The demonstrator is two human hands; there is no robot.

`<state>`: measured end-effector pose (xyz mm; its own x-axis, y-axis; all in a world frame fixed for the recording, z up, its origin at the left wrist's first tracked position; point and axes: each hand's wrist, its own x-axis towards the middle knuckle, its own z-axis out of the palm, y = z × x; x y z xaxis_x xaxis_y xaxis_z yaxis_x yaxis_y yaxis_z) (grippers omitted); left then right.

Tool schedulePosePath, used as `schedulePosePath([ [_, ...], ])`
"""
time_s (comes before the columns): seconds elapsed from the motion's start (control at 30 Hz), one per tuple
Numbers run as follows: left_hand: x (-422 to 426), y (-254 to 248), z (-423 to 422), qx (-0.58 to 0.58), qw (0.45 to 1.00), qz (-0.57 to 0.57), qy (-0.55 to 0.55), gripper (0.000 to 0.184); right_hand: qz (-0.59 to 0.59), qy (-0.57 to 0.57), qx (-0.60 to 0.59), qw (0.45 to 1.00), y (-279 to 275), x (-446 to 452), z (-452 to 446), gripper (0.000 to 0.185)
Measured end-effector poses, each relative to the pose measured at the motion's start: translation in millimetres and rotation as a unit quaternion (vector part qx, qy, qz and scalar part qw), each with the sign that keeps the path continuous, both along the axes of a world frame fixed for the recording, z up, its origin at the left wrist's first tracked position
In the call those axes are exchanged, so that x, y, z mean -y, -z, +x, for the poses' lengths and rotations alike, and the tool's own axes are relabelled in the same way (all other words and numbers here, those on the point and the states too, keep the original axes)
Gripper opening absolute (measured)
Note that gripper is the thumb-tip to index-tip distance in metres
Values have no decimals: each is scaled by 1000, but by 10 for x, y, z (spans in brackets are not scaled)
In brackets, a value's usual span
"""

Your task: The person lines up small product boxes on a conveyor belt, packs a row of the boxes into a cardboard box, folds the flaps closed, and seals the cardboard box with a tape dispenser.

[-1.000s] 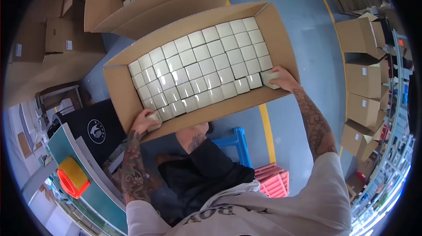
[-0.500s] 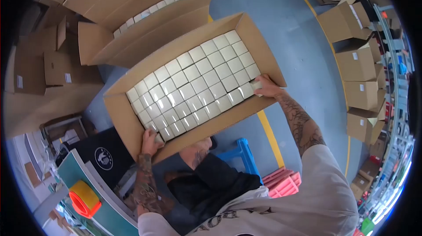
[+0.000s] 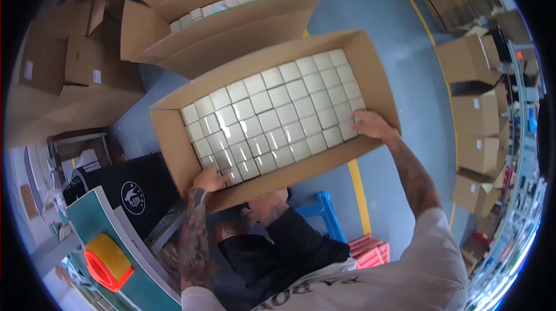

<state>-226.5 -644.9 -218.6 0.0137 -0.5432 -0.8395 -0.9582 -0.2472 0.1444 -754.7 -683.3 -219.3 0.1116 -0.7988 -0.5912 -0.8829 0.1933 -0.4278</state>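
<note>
A large open cardboard carton (image 3: 379, 82) lies in front of me, tilted in view. Rows of small white boxes (image 3: 269, 120) with glossy tops fill its floor. At the near left corner, my left hand (image 3: 209, 180) reaches inside the wall, its fingers closed around a small box at the end of the near row. My right hand (image 3: 370, 124) is in the near right corner, with bent fingers closed on the box at the other end of that row. The hands partly hide both end boxes.
Beyond stands another open carton (image 3: 231, 39) holding small white boxes. Large cartons (image 3: 75, 85) are stacked at left. A green-topped bench (image 3: 92, 212) with an orange-and-yellow holder (image 3: 109, 262) is near left. A blue stool (image 3: 327, 215) and pink crates (image 3: 370, 252) are below. Cartons (image 3: 475, 108) line the right.
The view has shifted, so the carton and surroundings appear farther right. At the right corner, the end box that looked raised under my fingers now sits level with its row. Both hands stay at the corners.
</note>
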Motion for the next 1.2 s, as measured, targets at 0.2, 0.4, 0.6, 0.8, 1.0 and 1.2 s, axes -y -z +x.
schedulePosePath([
  [0.2, 52, -649, 438, 100, 730, -623, -263, 42, -433, 136, -196, 869, -715, 285, -272, 53],
  [0.4, -525, -211, 46, -376, 694, -340, -511, 53, -73, 224, 112, 965, 151, 124, 592, 69],
  [0.6, -550, 256, -363, -264, 866, -308, -294, 57, 5, 114, -85, 990, 730, 271, 1353, 85],
  [0.8, -72, 501, -950, -104, 986, -126, -13, 59, 151, -37, 70, 985, 202, 223, 802, 97],
  [1.0, -437, 555, 199, -244, 967, -74, -23, 73, 258, -152, 6, 954, 5, -107, 540, 104],
  [1.2, -346, 261, 505, -91, 940, 67, 321, 65, 335, -178, 61, 923, 40, 225, 382, 101],
])
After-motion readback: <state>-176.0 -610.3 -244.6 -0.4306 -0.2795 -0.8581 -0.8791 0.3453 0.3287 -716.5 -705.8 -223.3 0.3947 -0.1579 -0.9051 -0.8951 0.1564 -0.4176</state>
